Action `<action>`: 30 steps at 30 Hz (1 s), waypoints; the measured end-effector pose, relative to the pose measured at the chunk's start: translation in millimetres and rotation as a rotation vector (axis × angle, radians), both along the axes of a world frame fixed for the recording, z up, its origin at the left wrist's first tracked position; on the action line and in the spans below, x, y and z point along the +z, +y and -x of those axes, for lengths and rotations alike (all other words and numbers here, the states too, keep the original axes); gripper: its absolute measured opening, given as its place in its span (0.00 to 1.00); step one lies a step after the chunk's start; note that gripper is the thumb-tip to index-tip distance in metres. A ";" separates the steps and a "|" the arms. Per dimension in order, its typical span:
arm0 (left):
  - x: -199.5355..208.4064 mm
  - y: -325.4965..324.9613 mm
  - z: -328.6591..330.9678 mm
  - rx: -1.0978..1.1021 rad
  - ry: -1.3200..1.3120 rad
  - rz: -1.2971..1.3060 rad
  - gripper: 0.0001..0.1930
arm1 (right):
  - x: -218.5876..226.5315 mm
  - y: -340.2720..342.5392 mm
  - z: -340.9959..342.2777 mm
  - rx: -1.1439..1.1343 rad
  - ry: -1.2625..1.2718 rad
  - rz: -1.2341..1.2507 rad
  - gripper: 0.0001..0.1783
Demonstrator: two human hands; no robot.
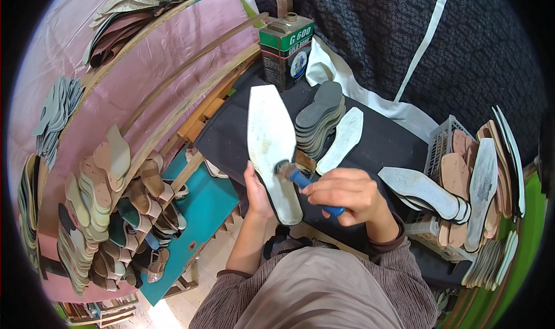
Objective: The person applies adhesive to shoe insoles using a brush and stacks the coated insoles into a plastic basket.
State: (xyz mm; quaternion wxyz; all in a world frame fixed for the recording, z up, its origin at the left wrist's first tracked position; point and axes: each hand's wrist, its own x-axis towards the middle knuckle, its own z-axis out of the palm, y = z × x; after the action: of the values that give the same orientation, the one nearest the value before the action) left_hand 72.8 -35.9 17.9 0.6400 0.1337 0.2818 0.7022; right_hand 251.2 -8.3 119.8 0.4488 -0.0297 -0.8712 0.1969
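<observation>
My left hand (pixel 258 193) grips a long white insole (pixel 269 127) with a dark edge by its narrower part, holding it up over the dark-covered table (pixel 228 129). The fingers behind it are mostly hidden. In my right hand (pixel 351 197) is a brush (pixel 301 180) with a blue handle. Its bristles touch the insole's face around the middle. Just behind the insole, a brownish object (pixel 305 160) shows in part; I cannot tell what it is. A stack of dark grey insoles (pixel 319 118) lies beyond my hands, and a loose white insole (pixel 343 137) rests beside it.
A green and black metal can (pixel 287 54) stands at the table's back. To the right, white insoles (pixel 425 191) lie piled by a plastic basket (pixel 444 138) full of tan and white insoles. Shoes (pixel 141 196) and stacked insoles (pixel 92 199) fill the left shelves, above a teal board (pixel 199 213).
</observation>
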 end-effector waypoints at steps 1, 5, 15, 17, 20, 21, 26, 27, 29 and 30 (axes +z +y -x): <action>2.2 -7.8 -0.9 -0.122 0.047 -0.075 0.37 | 3.5 2.8 -2.0 -0.024 -0.014 -0.014 0.20; -1.1 -16.0 -2.5 -0.262 0.075 -0.156 0.39 | 9.7 12.9 -0.2 -0.204 0.131 -0.067 0.20; -6.5 -24.0 39.5 0.011 0.027 -0.116 0.39 | -57.9 23.2 19.0 -0.322 -0.093 0.474 0.16; -5.1 -24.5 41.2 0.008 0.010 -0.130 0.39 | -76.8 28.2 24.4 -0.313 -0.201 0.459 0.16; -3.6 -21.7 36.5 -0.012 -0.005 -0.133 0.40 | -101.5 31.1 25.7 -0.234 -0.214 0.396 0.14; -4.0 -19.0 33.0 -0.022 -0.011 -0.131 0.40 | -104.0 30.0 21.9 -0.233 -0.281 0.464 0.14; -2.7 -8.0 16.0 -0.033 -0.016 -0.136 0.41 | -110.4 24.5 0.5 -0.193 -0.399 0.458 0.19; -1.8 -5.3 11.9 -0.022 -0.014 -0.158 0.42 | -110.9 22.6 -4.3 -0.182 -0.409 0.419 0.20; 1.3 -1.1 0.8 0.019 -0.004 -0.205 0.42 | -105.7 19.2 -13.7 -0.247 -0.428 0.423 0.21; 3.1 1.2 -5.8 0.037 -0.019 -0.252 0.42 | -100.5 16.6 -19.2 -0.304 -0.441 0.402 0.20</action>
State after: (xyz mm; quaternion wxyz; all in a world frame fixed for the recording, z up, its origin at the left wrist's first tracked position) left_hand 78.7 -34.7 21.0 0.6077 0.2013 0.1876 0.7450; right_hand 270.4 8.3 19.3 0.2586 -0.2894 -0.8766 0.2845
